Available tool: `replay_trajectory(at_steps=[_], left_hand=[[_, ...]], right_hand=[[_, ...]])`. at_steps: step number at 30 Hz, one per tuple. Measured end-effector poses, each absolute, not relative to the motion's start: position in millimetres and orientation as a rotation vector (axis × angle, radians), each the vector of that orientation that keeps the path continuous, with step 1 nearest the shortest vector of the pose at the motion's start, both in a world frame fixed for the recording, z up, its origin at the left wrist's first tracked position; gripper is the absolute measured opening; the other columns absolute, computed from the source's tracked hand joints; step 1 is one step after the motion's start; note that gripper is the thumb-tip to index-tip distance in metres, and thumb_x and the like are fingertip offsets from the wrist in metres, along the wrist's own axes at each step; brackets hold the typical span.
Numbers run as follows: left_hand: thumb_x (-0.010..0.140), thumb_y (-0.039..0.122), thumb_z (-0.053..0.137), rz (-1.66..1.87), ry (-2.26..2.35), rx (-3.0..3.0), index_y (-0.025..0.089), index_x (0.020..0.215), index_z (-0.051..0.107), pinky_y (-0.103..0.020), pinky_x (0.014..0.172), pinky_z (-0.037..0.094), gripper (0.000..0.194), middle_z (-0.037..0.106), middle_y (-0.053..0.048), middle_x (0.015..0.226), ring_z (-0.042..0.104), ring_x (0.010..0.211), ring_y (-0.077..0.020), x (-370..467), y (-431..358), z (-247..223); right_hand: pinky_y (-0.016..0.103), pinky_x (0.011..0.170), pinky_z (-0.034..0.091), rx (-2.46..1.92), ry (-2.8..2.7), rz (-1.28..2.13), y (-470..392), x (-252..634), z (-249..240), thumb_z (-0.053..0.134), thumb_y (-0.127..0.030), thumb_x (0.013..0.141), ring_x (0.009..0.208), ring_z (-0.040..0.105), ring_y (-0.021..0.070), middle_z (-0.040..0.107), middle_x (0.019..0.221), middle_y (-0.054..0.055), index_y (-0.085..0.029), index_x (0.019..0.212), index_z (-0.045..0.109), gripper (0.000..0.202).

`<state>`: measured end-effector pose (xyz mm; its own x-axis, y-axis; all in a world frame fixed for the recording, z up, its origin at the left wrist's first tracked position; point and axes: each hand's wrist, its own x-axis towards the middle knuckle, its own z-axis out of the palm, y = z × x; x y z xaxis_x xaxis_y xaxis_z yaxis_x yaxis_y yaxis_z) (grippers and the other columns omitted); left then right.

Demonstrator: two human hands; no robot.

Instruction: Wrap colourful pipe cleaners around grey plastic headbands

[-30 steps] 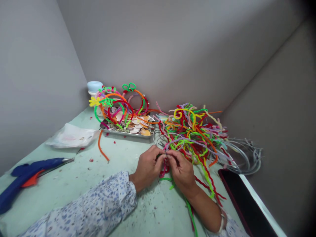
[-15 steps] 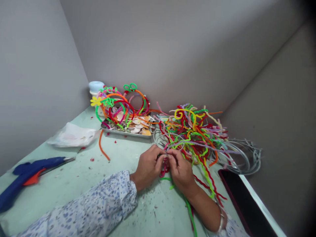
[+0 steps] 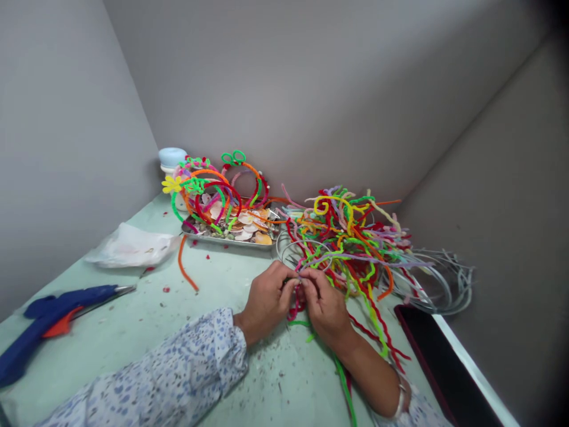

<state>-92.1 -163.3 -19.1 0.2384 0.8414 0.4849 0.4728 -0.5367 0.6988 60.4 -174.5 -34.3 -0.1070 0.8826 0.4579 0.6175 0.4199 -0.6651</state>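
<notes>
My left hand (image 3: 267,301) and my right hand (image 3: 326,305) meet at the middle of the table, thumbs and forefingers pinched together. Between them a pink-red fuzzy wire piece (image 3: 297,301) hangs down, partly hidden by the fingers. Both hands pinch at its top end; the exact spot is too small to make out. Just behind and to the right lies a tangled heap of coloured fuzzy wires (image 3: 351,231), with some strands running under my right forearm.
A metal tray (image 3: 231,242) of shells stands at the back, with coloured headbands (image 3: 213,184) over it. At left are a white plastic packet (image 3: 133,244) and a blue glue gun (image 3: 66,299). Grey wire hoops (image 3: 448,284) and a dark phone (image 3: 438,356) lie at right.
</notes>
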Motion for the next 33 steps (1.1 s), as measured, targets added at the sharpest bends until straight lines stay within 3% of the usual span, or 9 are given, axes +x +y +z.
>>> replay_trajectory(at_steps=[17,33], left_hand=[[0.090,0.019,0.046,1.203,1.199,2.150,0.019,0.083,0.060,-0.027,0.071,0.042,0.016,0.057,-0.003,0.081,0.055,0.078,-0.0152,-89.5,-163.5,-21.5],[0.091,0.023,0.048,1.197,1.268,2.159,0.020,0.090,0.064,-0.026,0.072,0.044,0.016,0.060,-0.002,0.082,0.057,0.079,-0.0148,-88.3,-160.7,-23.1]], right_hand=[[0.026,0.054,0.045,-1.332,-1.824,0.490,-172.7,60.7,-37.7,0.035,-0.030,0.096,0.057,0.060,0.0159,0.061,0.067,0.000,-0.018,0.101,0.051,0.019],[0.026,0.055,0.046,-1.349,-1.757,0.548,-174.9,60.0,-34.7,0.038,-0.031,0.096,0.057,0.061,0.0155,0.063,0.067,0.000,-0.020,0.103,0.052,0.020]])
